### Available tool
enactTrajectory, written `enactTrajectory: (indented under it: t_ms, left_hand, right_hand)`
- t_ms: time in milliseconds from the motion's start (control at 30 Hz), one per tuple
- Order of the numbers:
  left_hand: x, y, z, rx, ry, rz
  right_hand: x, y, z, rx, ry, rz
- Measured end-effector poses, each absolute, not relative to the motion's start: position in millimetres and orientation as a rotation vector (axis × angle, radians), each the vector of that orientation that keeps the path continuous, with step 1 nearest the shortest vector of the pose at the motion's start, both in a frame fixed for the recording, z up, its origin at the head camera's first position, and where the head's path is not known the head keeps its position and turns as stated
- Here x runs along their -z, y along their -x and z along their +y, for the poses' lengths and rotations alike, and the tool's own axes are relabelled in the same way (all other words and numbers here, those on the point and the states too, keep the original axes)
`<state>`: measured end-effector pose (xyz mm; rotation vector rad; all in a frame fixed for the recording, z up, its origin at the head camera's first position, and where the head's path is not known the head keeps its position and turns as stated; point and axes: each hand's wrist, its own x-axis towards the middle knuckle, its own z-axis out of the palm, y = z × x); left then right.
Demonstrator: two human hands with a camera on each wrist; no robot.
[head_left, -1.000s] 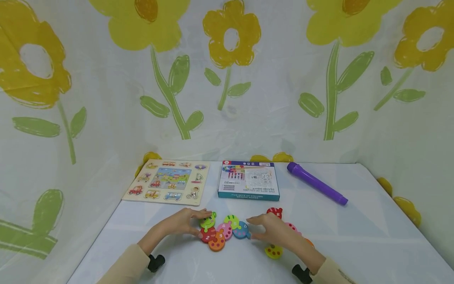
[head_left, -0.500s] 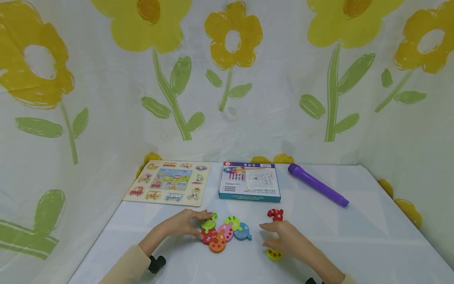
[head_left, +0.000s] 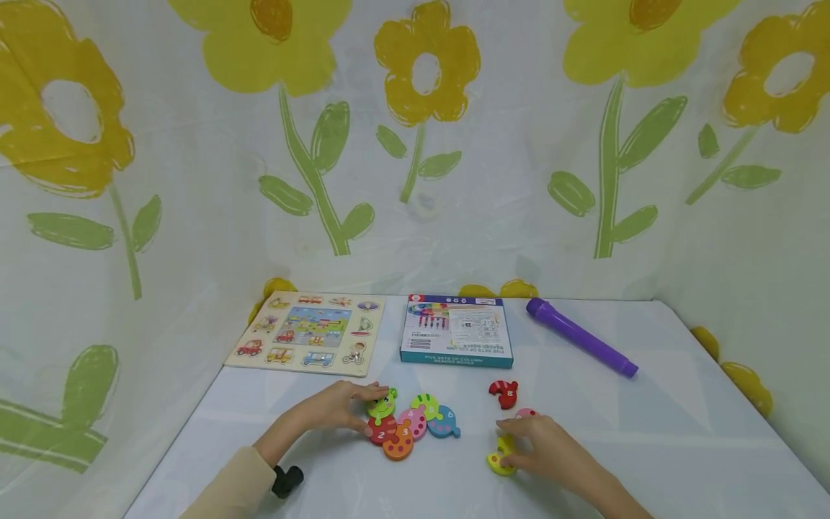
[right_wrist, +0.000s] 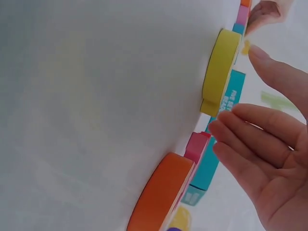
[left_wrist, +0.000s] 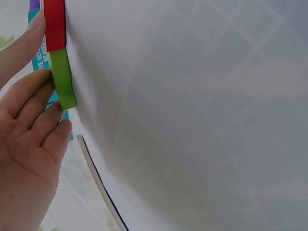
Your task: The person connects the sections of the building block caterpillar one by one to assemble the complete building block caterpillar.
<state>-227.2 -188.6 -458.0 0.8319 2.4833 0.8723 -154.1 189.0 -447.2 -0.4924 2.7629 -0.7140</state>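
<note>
A joined row of caterpillar puzzle pieces lies on the table, with a smiling green head and numbered round segments up to a blue 6. My left hand holds its left end, fingers at the green head and thumb against the red piece. To the right, my right hand hovers around a loose yellow piece, its thumb and fingers spread on either side. The right wrist view has a gap between that hand and the yellow piece.
A loose red piece numbered 8 and a pink piece lie beyond my right hand. An orange piece shows nearby. Farther back are a vehicle puzzle board, a boxed toy and a purple stick.
My right hand has left the blue segment and moved right, down to the yellow piece. My left hand stays at the caterpillar's head end.
</note>
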Motion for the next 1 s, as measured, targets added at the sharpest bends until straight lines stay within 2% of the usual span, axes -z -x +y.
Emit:
enactTrajectory:
  t_ms: [333,1000]
  left_hand:
    - [459,228,-189,-0.876,-0.833,2.473]
    - [459,228,-188,-0.873,-0.812,2.481]
  right_hand:
    - [457,152,189,0.659,0.532,2.751]
    - [446,149,182,0.679,0.503,2.772]
